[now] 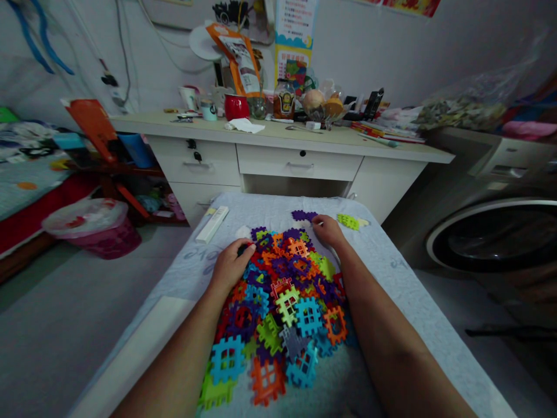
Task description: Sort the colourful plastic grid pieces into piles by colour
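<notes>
A heap of interlocking plastic building tiles in purple, orange, blue, green and red covers the middle of the table. My left hand rests against the heap's left edge, thumb and forefinger apart, with a dark tile partly visible in the gap. Beyond the heap, my right hand has its fingertips closed on the right end of a flat purple tile piece lying on the cloth. To the right of that hand lies a lime green tile piece. The undersides of my fingers are hidden.
A pale patterned cloth covers the table. A white oblong box lies at its far left. Behind stands a cluttered white desk with a red pot and jars. A washing machine is right; a pink bin is left.
</notes>
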The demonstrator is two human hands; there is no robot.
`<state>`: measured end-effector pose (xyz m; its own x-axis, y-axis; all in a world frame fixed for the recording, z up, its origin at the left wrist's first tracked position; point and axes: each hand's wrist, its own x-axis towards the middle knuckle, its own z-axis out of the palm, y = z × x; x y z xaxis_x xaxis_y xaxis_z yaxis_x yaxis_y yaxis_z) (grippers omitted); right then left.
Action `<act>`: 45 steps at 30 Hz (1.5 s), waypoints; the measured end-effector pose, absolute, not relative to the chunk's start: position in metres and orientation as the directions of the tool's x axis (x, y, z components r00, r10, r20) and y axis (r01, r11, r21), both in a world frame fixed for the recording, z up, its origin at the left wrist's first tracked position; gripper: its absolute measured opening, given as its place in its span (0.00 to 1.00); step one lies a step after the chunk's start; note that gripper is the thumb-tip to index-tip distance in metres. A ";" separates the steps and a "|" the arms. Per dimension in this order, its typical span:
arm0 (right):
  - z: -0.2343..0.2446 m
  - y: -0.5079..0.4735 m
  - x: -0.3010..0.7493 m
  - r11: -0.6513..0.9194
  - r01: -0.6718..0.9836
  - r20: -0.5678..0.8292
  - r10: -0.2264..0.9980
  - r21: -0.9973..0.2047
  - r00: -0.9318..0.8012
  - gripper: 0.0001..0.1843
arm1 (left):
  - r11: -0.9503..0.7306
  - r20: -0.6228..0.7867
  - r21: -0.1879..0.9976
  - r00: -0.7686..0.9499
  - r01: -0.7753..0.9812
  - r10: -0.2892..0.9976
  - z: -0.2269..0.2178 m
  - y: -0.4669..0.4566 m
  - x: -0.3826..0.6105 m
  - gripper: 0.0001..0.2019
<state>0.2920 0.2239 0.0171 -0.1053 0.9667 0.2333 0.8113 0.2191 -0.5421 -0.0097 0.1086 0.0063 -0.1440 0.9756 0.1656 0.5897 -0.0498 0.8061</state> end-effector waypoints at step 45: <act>0.007 0.230 0.281 -0.099 -0.012 -0.099 0.955 -0.995 0.278 0.08 | -0.046 0.167 0.805 -0.151 0.592 0.974 0.007 0.108 -0.009 0.18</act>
<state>0.2806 0.2298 0.0071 0.2783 0.9554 -0.0988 -0.0116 -0.0995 -0.9950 -0.0091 0.1077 0.0075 -0.1514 0.9743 0.1669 0.5921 -0.0458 0.8045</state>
